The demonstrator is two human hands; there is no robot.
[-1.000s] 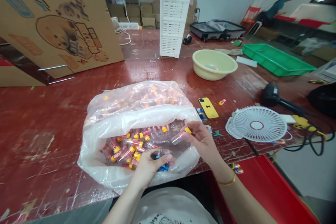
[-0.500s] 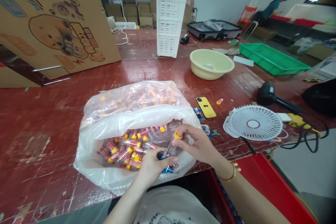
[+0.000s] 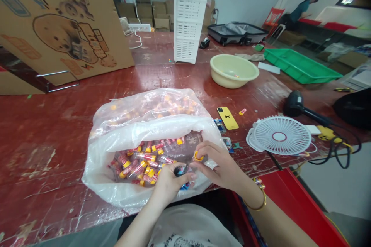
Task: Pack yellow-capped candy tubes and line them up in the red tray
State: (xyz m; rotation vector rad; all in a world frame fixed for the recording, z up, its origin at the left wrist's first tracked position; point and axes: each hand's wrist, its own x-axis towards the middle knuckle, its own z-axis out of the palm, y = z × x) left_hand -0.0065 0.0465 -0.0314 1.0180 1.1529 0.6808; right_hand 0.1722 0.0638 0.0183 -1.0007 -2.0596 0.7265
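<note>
Over the right side of an open white plastic bag (image 3: 121,195), my two hands work close together. My right hand (image 3: 218,164) pinches a yellow cap (image 3: 198,156) between thumb and fingers; its hollow side shows. My left hand (image 3: 169,181) is closed around a small dark and blue item (image 3: 180,171), partly hidden by the fingers and too blurred to name. Something clear shows between the hands, but I cannot tell whether it joins the cap. Inside the bag lie many clear tubes (image 3: 146,157) with yellow caps and red-and-white contents.
Right of the bag lie a yellow phone (image 3: 227,118), a white fan (image 3: 279,136) and a black hair dryer (image 3: 301,108). Farther back stand a cream basin (image 3: 234,70), a green tray (image 3: 301,67) and a white basket stack (image 3: 188,27). A cardboard box (image 3: 63,27) stands left.
My right hand has moved slightly down and to the right with the yellow cap, which now tips its hollow side more toward me. My left hand has barely moved.
</note>
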